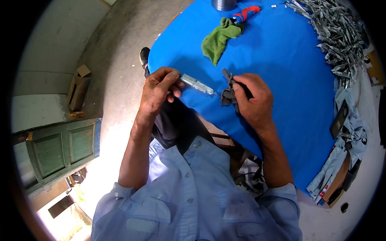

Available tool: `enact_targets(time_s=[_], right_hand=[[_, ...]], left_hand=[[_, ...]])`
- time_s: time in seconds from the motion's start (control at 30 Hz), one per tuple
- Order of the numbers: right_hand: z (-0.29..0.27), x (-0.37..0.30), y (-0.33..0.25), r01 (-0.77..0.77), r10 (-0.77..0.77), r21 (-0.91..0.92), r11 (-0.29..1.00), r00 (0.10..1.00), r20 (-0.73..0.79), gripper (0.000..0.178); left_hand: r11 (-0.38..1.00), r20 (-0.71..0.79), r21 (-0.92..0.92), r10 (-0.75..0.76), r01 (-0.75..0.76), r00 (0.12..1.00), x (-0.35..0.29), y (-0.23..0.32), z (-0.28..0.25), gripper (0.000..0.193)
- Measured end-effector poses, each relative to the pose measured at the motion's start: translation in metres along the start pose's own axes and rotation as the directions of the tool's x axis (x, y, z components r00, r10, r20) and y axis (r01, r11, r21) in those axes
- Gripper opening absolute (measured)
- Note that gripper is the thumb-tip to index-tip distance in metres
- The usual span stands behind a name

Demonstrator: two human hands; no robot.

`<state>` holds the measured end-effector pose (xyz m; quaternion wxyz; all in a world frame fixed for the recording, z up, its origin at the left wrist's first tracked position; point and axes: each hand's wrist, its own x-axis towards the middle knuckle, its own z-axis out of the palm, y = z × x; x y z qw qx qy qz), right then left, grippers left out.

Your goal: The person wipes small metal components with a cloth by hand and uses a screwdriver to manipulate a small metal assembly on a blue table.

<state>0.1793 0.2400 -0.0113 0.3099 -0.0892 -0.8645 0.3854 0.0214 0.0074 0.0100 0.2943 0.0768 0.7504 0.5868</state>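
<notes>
Between the thumb and fingers of my left hand [161,86] is one end of a slim, pale grey slotted piece [196,83]. Its kind is not clear. The free end slants down toward my right hand [255,97], which is closed on a crumpled dark grey cloth [228,95]. A thin tip at the end of the piece comes close to the cloth; whether they touch I cannot tell. Both hands are above the blue-covered table [281,132]. Beyond them lies a green cloth [219,40], next to a red and blue handled tool [246,14].
A large heap of slim grey pieces [337,36] lies along the table's far right. A metal cup [224,4] stands at the far edge. Plastic bags [348,108] and a dark flat device [339,119] lie at right. On the floor at left is a cardboard box [79,89].
</notes>
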Motion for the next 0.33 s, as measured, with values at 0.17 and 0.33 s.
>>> enact_targets(time_s=[0.17,0.33], right_hand=[[0.0005,0.0002,0.0002,0.011,-0.011,0.004,1.0,1.0,-0.004,0.012],[0.0002,-0.0006,-0.0002,0.006,-0.006,-0.001,1.0,1.0,0.004,0.012]], left_hand=[[1.0,0.0,-0.008,0.008,-0.008,1.0,-0.0002,-0.0026,-0.0007,0.028],[1.0,0.003,0.006,0.015,-0.015,1.0,0.0006,-0.0046,-0.0006,0.028]])
